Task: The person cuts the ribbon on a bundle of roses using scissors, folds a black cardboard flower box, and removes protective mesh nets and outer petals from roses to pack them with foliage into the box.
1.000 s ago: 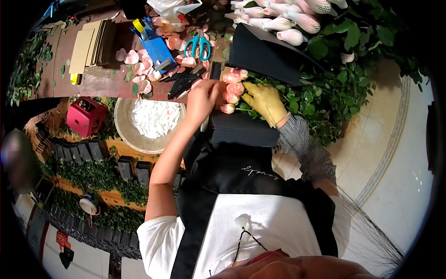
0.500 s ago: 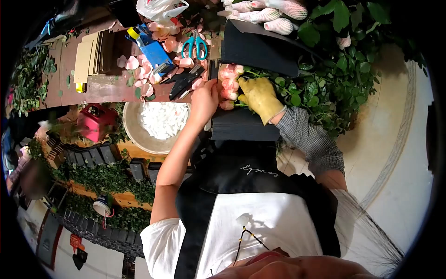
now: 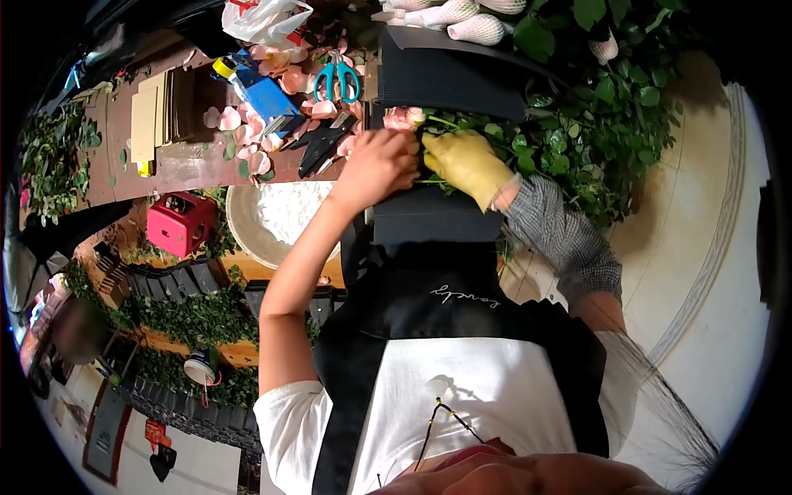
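Pink roses (image 3: 403, 118) lie in a row on black corrugated card, their green stems running right. My bare left hand (image 3: 381, 167) is over the lower rose heads, its fingers curled round them and hiding most of them. Just right of the blooms, my right hand (image 3: 467, 165), in a yellow glove, is closed on the stems at their necks. A black corrugated sheet (image 3: 445, 78) stands folded up behind the roses, and more black card (image 3: 433, 219) lies in front. Left of my hands are teal-handled scissors (image 3: 337, 81) and a black stapler-like tool (image 3: 324, 147).
Loose pink petals (image 3: 247, 136) and a blue box (image 3: 268, 99) lie on the brown table (image 3: 107, 165). Below its edge stand a basin (image 3: 239, 223) of white pieces and a red stool (image 3: 180, 224). Net-sleeved blooms (image 3: 477, 30) lie at the top, leafy stems (image 3: 577, 148) at right.
My left hand has moved right and onto the rose heads, covering the lower ones. My gloved right hand stays at the stems. The view has shifted slightly.
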Demonstrator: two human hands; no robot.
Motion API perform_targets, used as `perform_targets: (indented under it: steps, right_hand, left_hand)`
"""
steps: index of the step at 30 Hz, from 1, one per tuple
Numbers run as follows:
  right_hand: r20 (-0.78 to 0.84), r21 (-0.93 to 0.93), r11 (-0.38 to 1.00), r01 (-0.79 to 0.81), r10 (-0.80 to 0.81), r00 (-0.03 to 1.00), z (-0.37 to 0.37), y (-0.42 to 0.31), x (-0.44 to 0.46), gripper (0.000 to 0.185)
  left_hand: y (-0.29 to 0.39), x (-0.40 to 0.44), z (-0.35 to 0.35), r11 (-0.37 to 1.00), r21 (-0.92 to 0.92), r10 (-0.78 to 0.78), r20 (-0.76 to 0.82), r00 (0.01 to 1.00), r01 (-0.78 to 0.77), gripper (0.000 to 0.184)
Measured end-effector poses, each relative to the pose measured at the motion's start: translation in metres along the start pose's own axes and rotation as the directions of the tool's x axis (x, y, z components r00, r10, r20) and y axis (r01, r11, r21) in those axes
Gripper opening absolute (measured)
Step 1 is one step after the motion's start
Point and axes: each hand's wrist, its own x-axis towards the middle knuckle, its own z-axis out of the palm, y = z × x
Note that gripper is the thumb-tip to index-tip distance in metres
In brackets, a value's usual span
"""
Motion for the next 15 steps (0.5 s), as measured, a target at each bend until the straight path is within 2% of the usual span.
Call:
perform_targets:
  steps: [2,3,4,6,7,8,9,10,11,12,13,14,15]
  right_hand:
    - [-0.045,-0.071,0.926,-0.37,0.368,0.929,-0.022,-0.013,0.001,0.028]
    - [-0.112,-0.124,0.912,-0.39,0.378,0.919,-0.011,-0.01,0.002,0.021]
    - [-0.102,-0.121,0.913,-0.39,0.38,0.919,0.007,-0.007,0.003,0.021]
    - [-0.161,-0.16,0.952,-0.259,0.234,0.959,0.027,0.007,0.016,0.023]
    - [-0.004,-0.064,0.958,-0.278,0.278,0.961,0.027,0.013,0.02,0.027]
    - [-0.002,-0.069,0.959,-0.275,0.275,0.961,0.025,0.018,0.016,0.027]
    - [-0.05,0.078,0.971,-0.227,0.231,0.972,0.017,0.021,0.007,0.03]
    - [-0.104,0.225,0.959,-0.17,0.197,0.975,0.01,0.022,-0.002,0.033]
    - [-0.017,0.311,0.93,-0.195,0.211,0.977,0.0,0.023,-0.008,0.038]
    - [-0.017,0.31,0.931,-0.194,0.21,0.978,0.001,0.027,-0.01,0.038]
    - [-0.063,0.353,0.925,-0.141,0.174,0.983,0.003,0.03,-0.014,0.04]
    - [-0.108,0.396,0.914,-0.083,0.136,0.985,0.006,0.03,-0.016,0.043]
    - [-0.067,0.398,0.911,-0.109,0.147,0.987,0.001,0.027,-0.016,0.045]
  left_hand:
    - [0.0,0.0,0.006,0.998,0.045,0.046,-0.067,0.997,-0.043,0.027]
    - [-0.003,-0.003,0.008,0.998,0.054,0.039,-0.02,0.999,-0.037,0.027]
    - [0.0,-0.006,0.007,0.998,0.046,0.035,-0.016,0.999,-0.034,0.027]
    - [0.003,-0.006,0.004,0.999,-0.01,-0.048,0.019,0.999,0.048,0.029]
    - [0.002,-0.005,0.005,0.999,-0.014,-0.048,0.013,0.999,0.049,0.029]
    - [0.0,-0.007,0.007,0.983,-0.167,-0.087,-0.035,0.996,0.08,0.026]
    - [-0.002,-0.009,0.008,0.943,-0.316,-0.131,-0.073,0.989,0.102,0.023]
    - [-0.005,-0.015,0.014,0.943,-0.317,-0.13,-0.07,0.989,0.102,0.023]
    - [-0.011,-0.021,0.022,0.779,-0.597,-0.304,-0.097,0.948,0.189,0.019]
    - [-0.013,-0.023,0.021,0.526,-0.821,-0.472,-0.066,0.879,0.221,0.016]
    - [-0.012,-0.025,0.011,0.51,-0.756,-0.624,0.003,0.781,0.41,0.013]
    - [-0.021,-0.032,0.019,0.714,-0.61,-0.549,-0.186,0.815,0.342,0.023]
    - [-0.018,-0.03,0.016,0.697,-0.611,-0.593,-0.196,0.781,0.375,0.028]
